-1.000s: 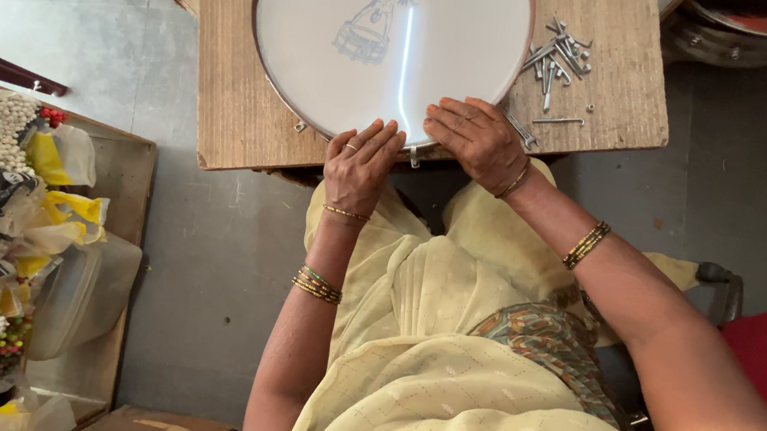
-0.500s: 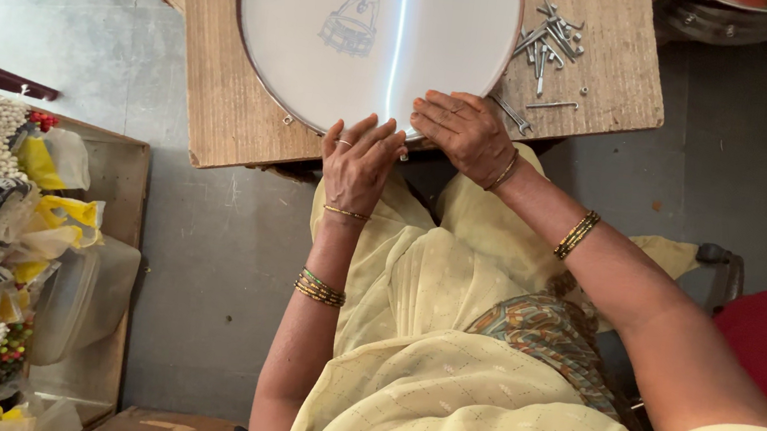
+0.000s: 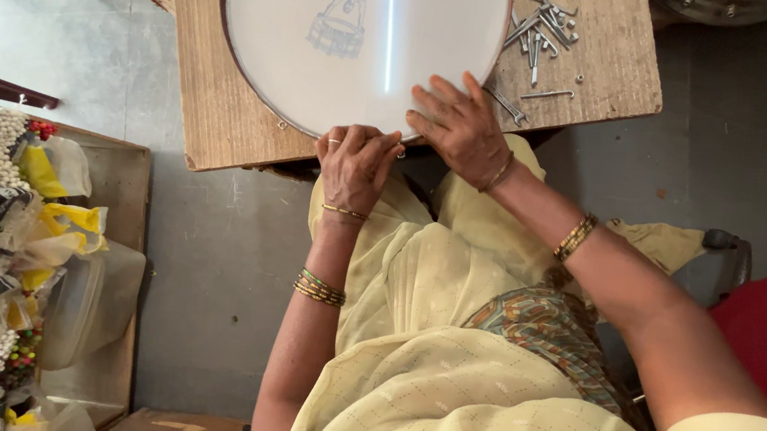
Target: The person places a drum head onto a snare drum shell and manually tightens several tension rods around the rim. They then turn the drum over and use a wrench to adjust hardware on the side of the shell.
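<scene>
- Our left hand (image 3: 358,160) pinches with fingers together at the near rim of the round white drum head with a dark metal hoop (image 3: 362,40) — what it pinches, we cannot tell
- Our right hand (image 3: 456,126) lies flat, fingers spread, on the skin just beside it
- One drum head lies on the square wooden board (image 3: 212,119), straight ahead of both hands
- The loose pile of silver metal bolts (image 3: 541,29) sits beyond the right hand — too tangled to count

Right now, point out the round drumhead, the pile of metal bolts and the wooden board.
round drumhead (image 3: 323,74), head view, on its white skin.
pile of metal bolts (image 3: 541,29), head view, on the middle of the heap.
wooden board (image 3: 206,128), head view, on bare wood left of the drumhead.
</scene>
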